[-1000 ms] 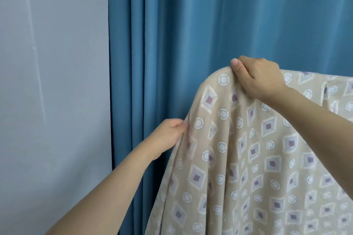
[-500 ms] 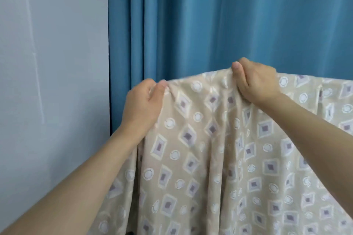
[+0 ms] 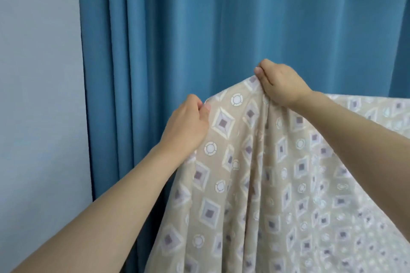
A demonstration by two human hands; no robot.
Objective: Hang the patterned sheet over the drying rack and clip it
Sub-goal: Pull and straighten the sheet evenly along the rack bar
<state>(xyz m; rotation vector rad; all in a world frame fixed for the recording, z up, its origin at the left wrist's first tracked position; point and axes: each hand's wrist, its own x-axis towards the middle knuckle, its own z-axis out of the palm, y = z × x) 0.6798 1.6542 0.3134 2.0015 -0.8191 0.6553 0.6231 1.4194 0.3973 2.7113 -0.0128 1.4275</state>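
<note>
Left hand [image 3: 187, 125] dropped lower | right hand [image 3: 280, 83] raised | sheet [image 3: 255, 184] peaked

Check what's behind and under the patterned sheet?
Behind the patterned sheet: blue curtain, with grey wall to its left. Under it: nothing shows; the cloth covers whatever carries it, so no rack or clips are visible. Left hand and right hand pinch its top edge.

Pleated blue curtain [image 3: 221, 29] hangs beside a pale grey wall [image 3: 37, 95].
</note>
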